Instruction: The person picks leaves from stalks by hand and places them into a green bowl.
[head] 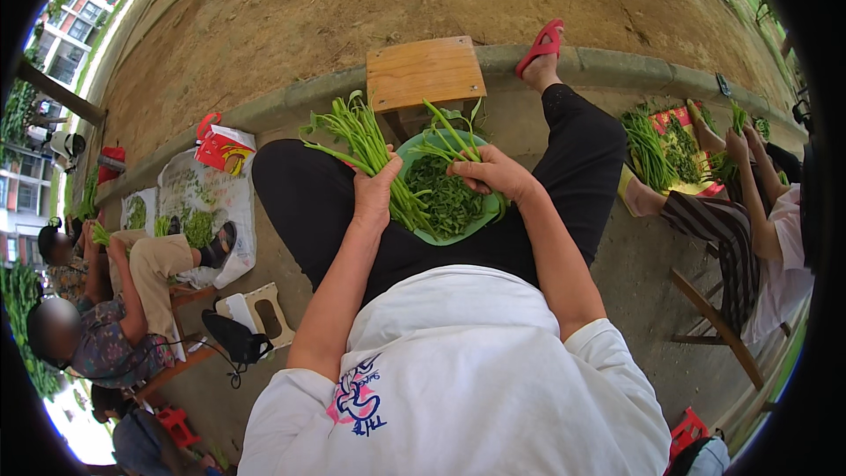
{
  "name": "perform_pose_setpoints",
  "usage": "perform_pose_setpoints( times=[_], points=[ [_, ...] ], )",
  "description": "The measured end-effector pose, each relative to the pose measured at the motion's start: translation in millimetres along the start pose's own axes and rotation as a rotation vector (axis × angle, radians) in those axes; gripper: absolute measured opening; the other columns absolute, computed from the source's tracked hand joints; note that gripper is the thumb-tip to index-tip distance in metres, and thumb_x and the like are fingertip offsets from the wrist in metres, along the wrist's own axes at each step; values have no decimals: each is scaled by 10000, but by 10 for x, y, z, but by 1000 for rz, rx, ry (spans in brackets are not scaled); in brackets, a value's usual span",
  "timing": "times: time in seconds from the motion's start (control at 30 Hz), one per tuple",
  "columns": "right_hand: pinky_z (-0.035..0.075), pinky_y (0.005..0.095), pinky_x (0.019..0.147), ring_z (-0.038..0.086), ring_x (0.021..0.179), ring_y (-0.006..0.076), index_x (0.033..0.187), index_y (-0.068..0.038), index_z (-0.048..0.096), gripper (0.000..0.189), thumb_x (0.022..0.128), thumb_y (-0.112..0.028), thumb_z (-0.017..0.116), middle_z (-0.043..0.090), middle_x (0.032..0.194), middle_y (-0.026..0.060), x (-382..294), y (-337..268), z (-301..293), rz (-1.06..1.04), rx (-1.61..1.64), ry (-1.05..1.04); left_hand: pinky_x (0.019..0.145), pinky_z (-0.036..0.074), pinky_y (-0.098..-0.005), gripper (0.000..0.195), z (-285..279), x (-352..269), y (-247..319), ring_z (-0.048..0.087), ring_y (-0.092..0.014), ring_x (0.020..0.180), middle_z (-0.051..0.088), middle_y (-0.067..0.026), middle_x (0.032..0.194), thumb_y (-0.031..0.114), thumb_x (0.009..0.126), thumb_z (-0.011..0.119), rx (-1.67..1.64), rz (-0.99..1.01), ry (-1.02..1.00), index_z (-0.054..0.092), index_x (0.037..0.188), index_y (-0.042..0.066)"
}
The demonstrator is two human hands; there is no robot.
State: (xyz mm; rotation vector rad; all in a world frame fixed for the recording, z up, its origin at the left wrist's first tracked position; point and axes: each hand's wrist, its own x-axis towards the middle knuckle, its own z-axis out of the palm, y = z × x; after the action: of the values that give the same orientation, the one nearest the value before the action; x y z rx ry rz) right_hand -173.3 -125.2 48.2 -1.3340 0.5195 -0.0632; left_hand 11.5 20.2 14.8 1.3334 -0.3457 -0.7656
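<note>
My left hand grips a thick bunch of long green leafy-vegetable stems, which slants across the left side of a pale green plastic basin. Over the basin's right side, my right hand holds a few more stems, some with leaves at their far ends. Its fingers are bent around them. Short green leafy pieces fill much of the basin. The basin rests between my thighs, in front of my white shirt. Parts of its rim are hidden by the stems and my right hand.
A wooden stool stands just beyond the basin, by a concrete kerb. To the left are a red carton, a white plastic sheet with greens and a folding stool. At right, a person handles stems beside a greens pile.
</note>
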Motion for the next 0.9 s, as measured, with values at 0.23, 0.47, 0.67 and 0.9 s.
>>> perform_pose_setpoints(
  times=[0.23,0.47,0.67,0.9],
  points=[
    [323,210,427,433,469,53,962,11,636,282,907,-262,589,511,592,-22,25,16,42,62,-91,-14,805,456,-308,142,40,-24,34,585,-160,856,628,-58,909,76,811,702,-1,-10,-93,622,923,45],
    [387,207,494,497,544,67,1037,5,593,259,896,-212,604,590,719,20,90,117,7,-40,98,46,681,474,-282,147,21,-41,13,582,-139,715,604,-38,845,45,797,681,78,-11,-128,609,921,16],
    [415,222,529,525,597,84,1060,33,570,268,880,-161,607,617,772,42,112,168,-5,-65,98,68,701,486,-284,165,62,-80,60,598,-145,783,631,-64,891,36,795,662,160,-33,-246,608,949,20],
    [415,221,527,522,583,83,1028,20,591,236,868,-153,613,630,765,48,105,151,-3,-48,36,76,726,503,-301,177,109,-98,62,623,-170,839,640,-104,978,38,810,653,88,-35,-253,604,977,7]
  ],
)
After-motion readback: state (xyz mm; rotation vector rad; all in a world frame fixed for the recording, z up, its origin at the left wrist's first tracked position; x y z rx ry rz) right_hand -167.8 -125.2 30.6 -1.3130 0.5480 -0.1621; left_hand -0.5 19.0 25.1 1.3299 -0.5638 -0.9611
